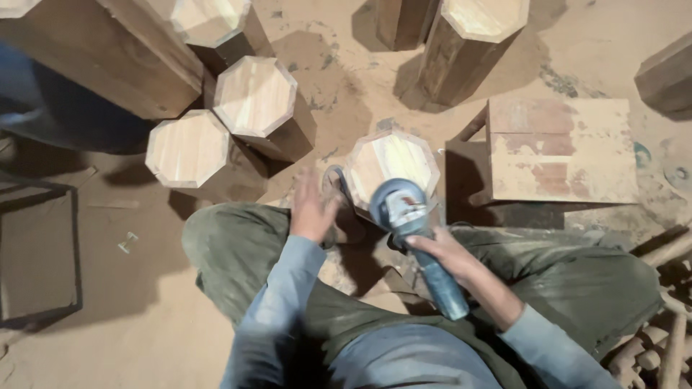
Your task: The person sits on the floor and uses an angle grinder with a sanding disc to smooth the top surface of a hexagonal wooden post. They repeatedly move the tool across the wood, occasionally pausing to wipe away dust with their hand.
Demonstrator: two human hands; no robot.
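I'm sanding the pale octagonal wooden post [391, 167] standing between my knees; my right hand [447, 252] is gripping the blue angle grinder [411, 223], my left hand [311, 205] is spreading open beside it. Three similar posts [254, 97] are waiting nearby.

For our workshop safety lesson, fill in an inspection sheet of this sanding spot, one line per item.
Surface: sawdust-covered floor.
Job's things: octagonal wood block between the knees; blue angle grinder over its near edge.
Clutter: more octagonal blocks, square wooden stool, small scrap.
Grips: right hand wrapped round the grinder; left hand open beside the block.
Cables: nothing seen.
Surroundings: black metal frame at left.
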